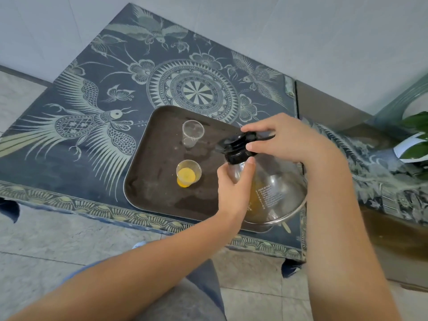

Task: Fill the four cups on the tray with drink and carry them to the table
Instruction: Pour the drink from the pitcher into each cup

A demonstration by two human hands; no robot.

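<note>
A dark rectangular tray point(152, 158) lies on a low patterned table. Two clear plastic cups stand on it: the far cup point(192, 133) is empty, the near cup point(188, 173) holds orange drink. A glass jug point(273, 193) with orange drink and a black lid point(238, 144) stands on the tray's right side. My left hand point(234, 184) grips the jug's neck. My right hand point(287, 137) is closed on the black lid from the right. The jug and my hands hide the tray's right part, so I see no other cups there.
The dark blue table point(92, 107) with pale bird and flower patterns fills the middle. A second patterned surface point(382, 181) adjoins on the right, with a green plant point(416, 140) and a glass vase. Grey tiled floor and my knees lie below.
</note>
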